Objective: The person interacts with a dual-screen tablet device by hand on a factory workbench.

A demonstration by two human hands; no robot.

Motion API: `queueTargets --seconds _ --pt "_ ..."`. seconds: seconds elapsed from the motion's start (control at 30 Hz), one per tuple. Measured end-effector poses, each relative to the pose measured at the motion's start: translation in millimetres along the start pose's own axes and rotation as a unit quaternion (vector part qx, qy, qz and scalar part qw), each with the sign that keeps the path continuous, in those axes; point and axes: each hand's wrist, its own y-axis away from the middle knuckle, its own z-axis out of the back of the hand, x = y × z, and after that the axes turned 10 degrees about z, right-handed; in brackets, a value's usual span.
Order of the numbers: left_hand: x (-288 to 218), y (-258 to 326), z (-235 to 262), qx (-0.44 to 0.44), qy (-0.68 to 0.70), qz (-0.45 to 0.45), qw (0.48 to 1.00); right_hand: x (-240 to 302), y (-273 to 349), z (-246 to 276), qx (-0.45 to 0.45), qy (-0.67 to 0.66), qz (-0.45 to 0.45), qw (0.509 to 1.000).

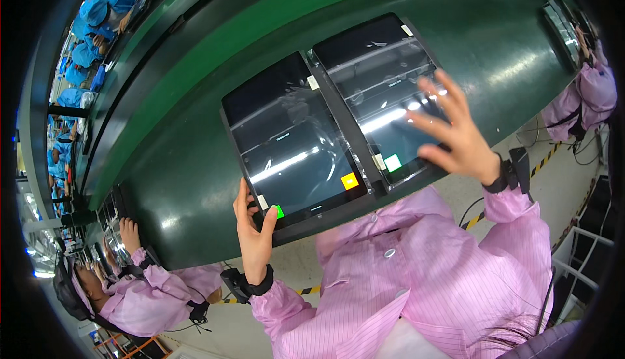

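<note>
Two dark tablet-like screens lie side by side on the bench, slightly tilted in the view, each with clear film and small pale tabs at its corners. My left hand [256, 236] grips the near left corner of the left tablet [283, 154], its thumb over the front edge and its fingers along the side. That screen is lit, with a green square and an orange square near its lower edge. Over the near right part of the right tablet [371, 88] is my right hand [467, 147], fingers spread and holding nothing. Whether its fingertips touch the glass I cannot tell.
The green bench [176, 212] curves across the view, with a dark rail [150, 66] along its far side. A co-worker in pink [150, 297] sits at the left, another [583, 92] at the far right. Several people in blue work beyond the rail.
</note>
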Motion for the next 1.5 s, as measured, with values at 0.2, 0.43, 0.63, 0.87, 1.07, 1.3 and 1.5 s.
queueTargets --seconds 0.2,0.43,0.63,0.87,1.07,1.3,1.5 --pt "0.4 4.0 -3.3 -0.010 0.040 0.012 0.999 24.6 9.4 -8.3 0.090 -0.027 0.064 0.994" --pt "3.7 25.8 -13.8 -0.035 0.039 -0.036 0.998 -7.5 18.5 17.2 -0.050 0.048 -0.232 0.970" --pt "-6.1 44.0 -28.5 -0.081 -0.164 -0.081 0.980 -32.0 27.5 29.5 -0.018 -0.126 -0.434 0.892" --pt "6.0 52.1 -29.8 -0.268 -0.162 -0.007 0.950 -25.1 11.4 16.6 0.022 -0.136 -0.347 0.928" --pt "39.4 33.9 -1.6 -0.444 -0.013 0.060 0.894 -1.5 -71.3 -61.3 0.035 -0.215 -0.224 0.950" --pt "35.8 28.3 -3.4 -0.459 0.066 -0.013 0.886 37.6 -164.3 -132.1 0.120 -0.293 -0.097 0.943" --pt "39.9 23.3 -0.5 -0.510 0.108 -0.017 0.853 84.5 -204.3 -198.6 0.164 -0.422 -0.095 0.886"
